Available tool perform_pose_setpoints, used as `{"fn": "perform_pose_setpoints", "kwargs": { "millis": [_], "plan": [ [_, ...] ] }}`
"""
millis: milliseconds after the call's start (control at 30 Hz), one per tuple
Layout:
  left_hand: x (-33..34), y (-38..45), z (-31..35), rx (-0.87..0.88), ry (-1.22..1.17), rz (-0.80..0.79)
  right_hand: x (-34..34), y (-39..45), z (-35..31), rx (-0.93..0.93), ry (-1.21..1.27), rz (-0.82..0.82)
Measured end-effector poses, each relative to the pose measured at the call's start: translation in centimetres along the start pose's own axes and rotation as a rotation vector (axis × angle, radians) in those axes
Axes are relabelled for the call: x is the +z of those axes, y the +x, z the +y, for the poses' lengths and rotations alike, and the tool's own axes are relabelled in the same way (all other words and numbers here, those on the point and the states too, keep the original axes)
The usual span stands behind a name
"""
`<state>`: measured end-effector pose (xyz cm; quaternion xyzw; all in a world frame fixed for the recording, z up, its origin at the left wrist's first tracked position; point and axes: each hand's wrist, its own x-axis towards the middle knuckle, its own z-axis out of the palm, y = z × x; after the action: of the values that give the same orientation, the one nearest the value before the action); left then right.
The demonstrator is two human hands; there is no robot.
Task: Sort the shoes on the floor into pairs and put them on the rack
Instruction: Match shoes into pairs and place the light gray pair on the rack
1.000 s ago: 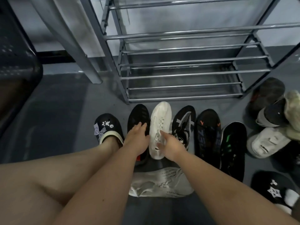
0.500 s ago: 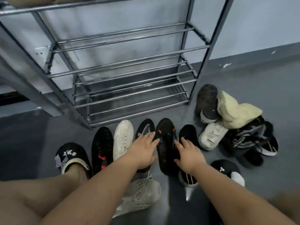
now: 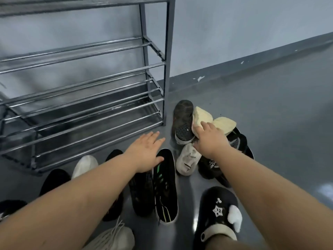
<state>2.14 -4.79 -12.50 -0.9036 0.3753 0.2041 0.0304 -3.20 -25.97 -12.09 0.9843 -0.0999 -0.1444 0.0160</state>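
My right hand rests flat on pale yellow fabric shoe, centre-right; left hand spread, holding nothing, over black sneaker w/ green stripes.

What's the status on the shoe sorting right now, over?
Left hand open, hovering over the black shoe with green stripes. Right hand open, reaching onto the cream shoe atop the pile. Visible rack shelves bare. Nothing blocking.

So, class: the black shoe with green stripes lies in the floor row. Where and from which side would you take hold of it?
Probably at the heel collar of the black shoe with green stripes, from above: its opening faces up at the near end, and a black shoe crowds its left side. The left hand hovers over the toe.
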Motion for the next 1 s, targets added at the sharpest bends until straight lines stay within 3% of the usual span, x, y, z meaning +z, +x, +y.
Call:
{"fn": "perform_pose_setpoints", "kwargs": {
  "millis": [167, 333, 467, 833, 1000],
  "plan": [
    [-1.7, 4.4, 0.9, -0.008, -0.02, 0.027, -0.5, 3.1, 4.4, 0.07, 0.007, 0.007],
    [-2.0, 9.1, 2.3, -0.072, -0.198, 0.013, 2.7, 5.5, 6.3, 0.196, 0.234, -0.104],
    [-0.9, 13.2, 3.9, -0.129, -0.35, 0.012, 5.6, 6.3, 7.7, 0.205, 0.3, -0.189],
    [1.9, 19.1, 6.9, -0.198, -0.469, -0.064, 8.5, 8.2, 9.5, 0.265, 0.474, -0.233],
    [2.7, 20.3, 7.9, -0.293, -0.839, 0.01, 8.7, 9.0, 9.3, 0.365, 0.7, -0.162]
  ]
}}
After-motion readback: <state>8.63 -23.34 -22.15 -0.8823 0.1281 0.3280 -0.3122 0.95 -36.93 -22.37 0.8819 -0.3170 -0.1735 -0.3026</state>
